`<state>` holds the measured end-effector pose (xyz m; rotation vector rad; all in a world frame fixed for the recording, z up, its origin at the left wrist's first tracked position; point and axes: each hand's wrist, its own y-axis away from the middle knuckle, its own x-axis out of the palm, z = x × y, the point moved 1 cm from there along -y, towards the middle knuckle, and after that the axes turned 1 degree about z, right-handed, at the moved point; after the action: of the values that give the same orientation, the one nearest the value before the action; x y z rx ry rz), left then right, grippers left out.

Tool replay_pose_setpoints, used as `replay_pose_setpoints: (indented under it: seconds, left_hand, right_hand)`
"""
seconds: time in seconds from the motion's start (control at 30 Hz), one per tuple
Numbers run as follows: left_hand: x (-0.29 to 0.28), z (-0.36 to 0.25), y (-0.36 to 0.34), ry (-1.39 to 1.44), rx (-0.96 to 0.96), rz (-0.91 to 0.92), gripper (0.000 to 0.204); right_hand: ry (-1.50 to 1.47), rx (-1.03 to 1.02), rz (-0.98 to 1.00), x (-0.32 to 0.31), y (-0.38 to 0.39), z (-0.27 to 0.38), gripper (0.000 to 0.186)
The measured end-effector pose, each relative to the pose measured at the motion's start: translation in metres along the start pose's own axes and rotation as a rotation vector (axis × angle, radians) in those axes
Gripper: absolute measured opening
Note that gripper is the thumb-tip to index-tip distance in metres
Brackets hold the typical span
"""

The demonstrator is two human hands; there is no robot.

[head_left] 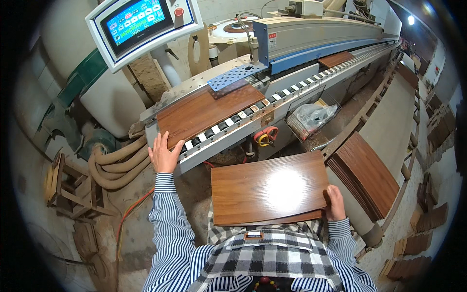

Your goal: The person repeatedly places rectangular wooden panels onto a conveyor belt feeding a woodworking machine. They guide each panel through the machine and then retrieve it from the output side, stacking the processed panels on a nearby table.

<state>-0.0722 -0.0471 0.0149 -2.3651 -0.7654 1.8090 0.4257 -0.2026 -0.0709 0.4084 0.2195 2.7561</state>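
My left hand (165, 153) lies with fingers spread against the near end of a brown wood-grain board (206, 114). That board rests flat on the machine's feed track (221, 127), its far end under a blue perforated plate (236, 81). My right hand (335, 202) is closed round the right edge of another brown wood-grain board (248, 192), held in front of my lap. A second board (296, 217) shows beneath its lower edge. Glare covers part of the upper board, and most of my right fingers are hidden under it.
A control screen (138, 22) with a red button (179, 12) stands at upper left. Farther along the machine lies another board (336, 59). A wire basket (314, 118) hangs on the machine's side. On the right, stacked boards (367, 170) sit on a roller conveyor. Hoses (121, 168) bend at left.
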Motion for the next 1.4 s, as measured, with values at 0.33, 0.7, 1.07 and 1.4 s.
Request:
replay_pose_setpoints:
  seconds: [0.33,0.7,1.07,1.4]
  left_hand:
    - [-0.003,0.012,-0.001,0.081,0.056,0.048,0.064]
    - [-0.002,0.035,0.006,0.222,0.105,0.044,0.053]
    - [0.000,0.033,0.004,0.216,0.099,0.039,0.054]
    - [-0.003,0.033,-0.001,0.173,0.094,0.096,0.055]
  right_hand:
    - [-0.054,0.264,0.137,-0.015,-0.004,-0.010,0.024]
    - [0.026,0.248,0.149,-0.012,-0.003,-0.007,0.024]
    - [0.003,0.250,0.139,-0.016,-0.005,-0.014,0.024]
    - [-0.011,0.264,0.141,-0.012,-0.003,-0.010,0.026]
